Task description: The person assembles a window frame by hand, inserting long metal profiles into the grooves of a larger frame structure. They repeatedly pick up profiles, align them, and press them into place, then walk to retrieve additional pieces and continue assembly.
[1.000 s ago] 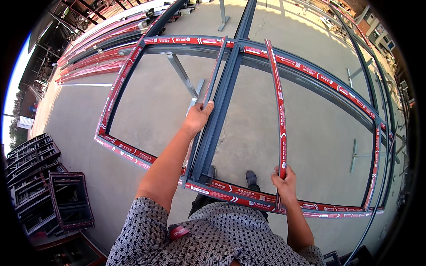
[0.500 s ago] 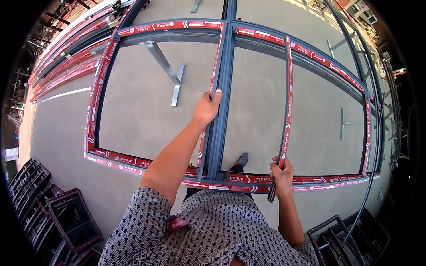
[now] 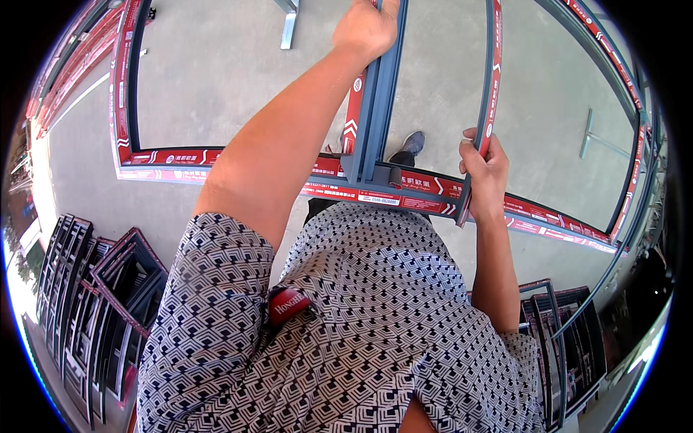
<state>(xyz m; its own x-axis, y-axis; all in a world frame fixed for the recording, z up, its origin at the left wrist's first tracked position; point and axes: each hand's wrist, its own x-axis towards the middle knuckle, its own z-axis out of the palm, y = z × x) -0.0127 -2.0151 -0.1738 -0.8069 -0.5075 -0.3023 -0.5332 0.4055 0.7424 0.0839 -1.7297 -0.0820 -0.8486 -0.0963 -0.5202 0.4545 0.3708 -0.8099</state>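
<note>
A large dark grey metal window frame [image 3: 426, 182] with red printed protective film spans the space before me. My left hand [image 3: 367, 30] is closed round the left edge of its middle bar [image 3: 385, 101], where a red-filmed strip [image 3: 354, 108] runs. Whether that strip is loose or part of the bar I cannot tell; the fingertips are partly cut off by the top edge. My right hand [image 3: 487, 169] grips a long, thin red-filmed metal strip [image 3: 493, 79] near its lower end. This strip crosses the right opening, its lower end overlapping the near rail.
Dark frames [image 3: 133, 278] are stacked on the floor at lower left, more frames [image 3: 570, 339] at lower right. Metal support legs [image 3: 289, 25] show through the left opening, and another stand [image 3: 588, 133] through the right. Red-wrapped profiles [image 3: 68, 68] lie at far left.
My view has tipped down, so the frame and both hands sit higher in the picture. Both hands keep their grips. The right-hand strip's lower end still overlaps the near rail.
</note>
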